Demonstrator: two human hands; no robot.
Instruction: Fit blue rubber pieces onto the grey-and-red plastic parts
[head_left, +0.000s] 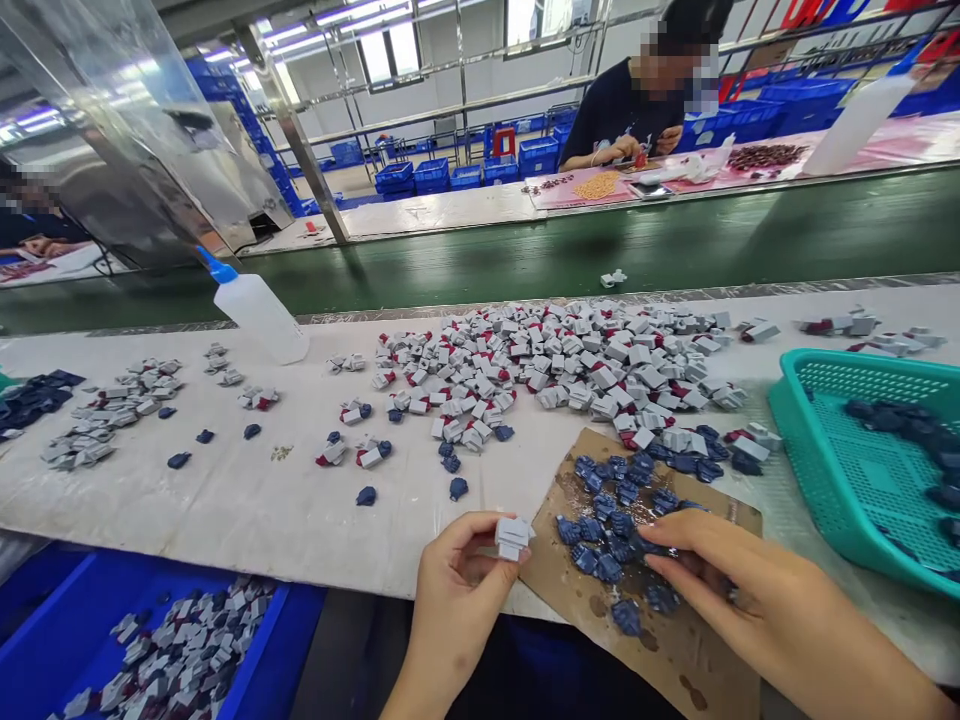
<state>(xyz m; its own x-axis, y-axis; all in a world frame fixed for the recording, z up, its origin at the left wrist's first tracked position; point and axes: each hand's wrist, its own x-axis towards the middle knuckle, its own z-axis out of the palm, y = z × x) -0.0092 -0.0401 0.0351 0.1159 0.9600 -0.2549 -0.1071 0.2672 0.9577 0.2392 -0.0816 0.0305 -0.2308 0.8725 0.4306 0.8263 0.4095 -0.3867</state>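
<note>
Between the thumb and fingers of my left hand (461,605) is a small light-grey blocky plastic piece (513,538), held upright at the table's front edge. My right hand (765,585) reaches over a brown cardboard sheet (675,655). Its thumb and forefinger pinch a small dark-blue plastic piece (649,543), partly covered by the fingertips. Several similar wet-looking dark-blue pieces (606,567) lie scattered on the cardboard, which has damp spots. Behind it spreads a large heap of grey pieces with dark-red parts (555,365).
At right stands a teal basket (806,450) with dark-blue pieces. A white squeeze bottle (262,318) leans behind small groups of pieces. A blue bin (259,650) of assembled pieces sits lower left. Beyond the green conveyor (465,262), a person (619,115) works.
</note>
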